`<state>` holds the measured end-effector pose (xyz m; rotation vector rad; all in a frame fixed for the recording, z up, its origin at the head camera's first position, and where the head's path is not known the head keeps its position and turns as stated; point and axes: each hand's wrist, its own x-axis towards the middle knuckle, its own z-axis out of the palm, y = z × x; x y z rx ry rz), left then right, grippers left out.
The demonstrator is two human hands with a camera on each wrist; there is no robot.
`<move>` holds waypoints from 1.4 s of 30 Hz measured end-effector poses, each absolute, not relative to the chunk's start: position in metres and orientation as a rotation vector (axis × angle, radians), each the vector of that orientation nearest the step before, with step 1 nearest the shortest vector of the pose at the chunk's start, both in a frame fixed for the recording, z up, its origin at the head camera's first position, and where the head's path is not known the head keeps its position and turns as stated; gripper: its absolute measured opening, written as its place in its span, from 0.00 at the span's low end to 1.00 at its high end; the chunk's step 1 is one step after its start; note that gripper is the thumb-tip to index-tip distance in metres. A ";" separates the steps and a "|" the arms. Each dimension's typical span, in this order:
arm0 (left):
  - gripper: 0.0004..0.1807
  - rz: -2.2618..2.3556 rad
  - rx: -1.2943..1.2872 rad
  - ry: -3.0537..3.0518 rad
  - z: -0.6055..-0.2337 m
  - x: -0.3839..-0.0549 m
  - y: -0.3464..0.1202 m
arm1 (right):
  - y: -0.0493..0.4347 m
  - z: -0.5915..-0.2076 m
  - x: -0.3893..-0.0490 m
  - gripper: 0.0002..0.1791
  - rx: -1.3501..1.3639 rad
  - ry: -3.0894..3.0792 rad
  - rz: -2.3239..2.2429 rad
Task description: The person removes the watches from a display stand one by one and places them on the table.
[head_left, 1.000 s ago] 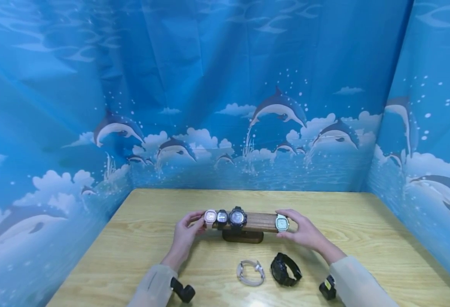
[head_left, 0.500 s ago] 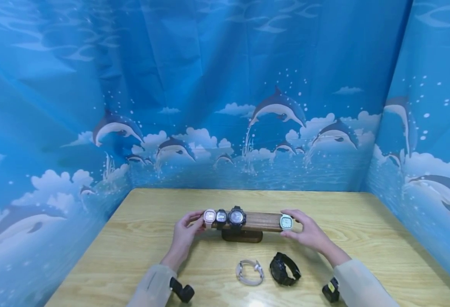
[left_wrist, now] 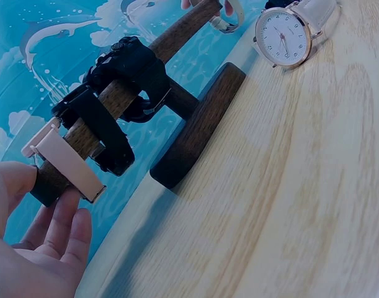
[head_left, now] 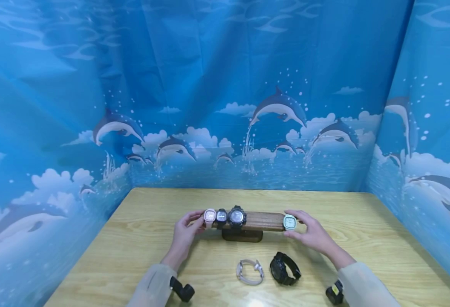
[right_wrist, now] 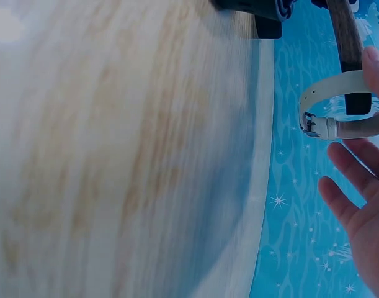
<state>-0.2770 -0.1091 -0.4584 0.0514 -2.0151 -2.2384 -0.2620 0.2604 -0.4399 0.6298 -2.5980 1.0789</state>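
Observation:
A wooden watch stand (head_left: 267,221) stands on the table, its crossbar held at the left end by my left hand (head_left: 184,234), thumb and fingers around the tip. Beside those fingers a pink watch (left_wrist: 68,158) is looped on the bar, followed by a small black watch (head_left: 221,216) and a larger black watch (head_left: 237,217). My right hand (head_left: 317,236) pinches a mint-green watch (head_left: 289,222) between thumb and fingers at the bar's right end. In the right wrist view its buckled pale strap (right_wrist: 329,87) loops about the very tip of the bar.
In front of the stand, a pale-strapped watch (left_wrist: 282,37) with a white dial lies on its side. A chunky black watch (head_left: 285,269) lies to its right on the wooden table (head_left: 152,264). A blue dolphin-print curtain (head_left: 225,106) hangs behind and on both sides.
My right hand has slid the mint-green watch rightward along the bar to its end. The left hand and the other watches have stayed in place.

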 end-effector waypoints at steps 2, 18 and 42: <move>0.17 -2.241 0.044 -2.014 -0.459 -0.277 -0.109 | 0.261 -0.440 -0.261 0.36 0.637 -2.591 1.071; 0.15 -2.243 0.051 -2.013 -0.457 -0.277 -0.109 | 0.267 -0.445 -0.250 0.35 0.614 -2.616 1.065; 0.17 -2.232 0.064 -2.020 -0.458 -0.278 -0.108 | 0.280 -0.450 -0.235 0.33 0.668 -2.574 0.971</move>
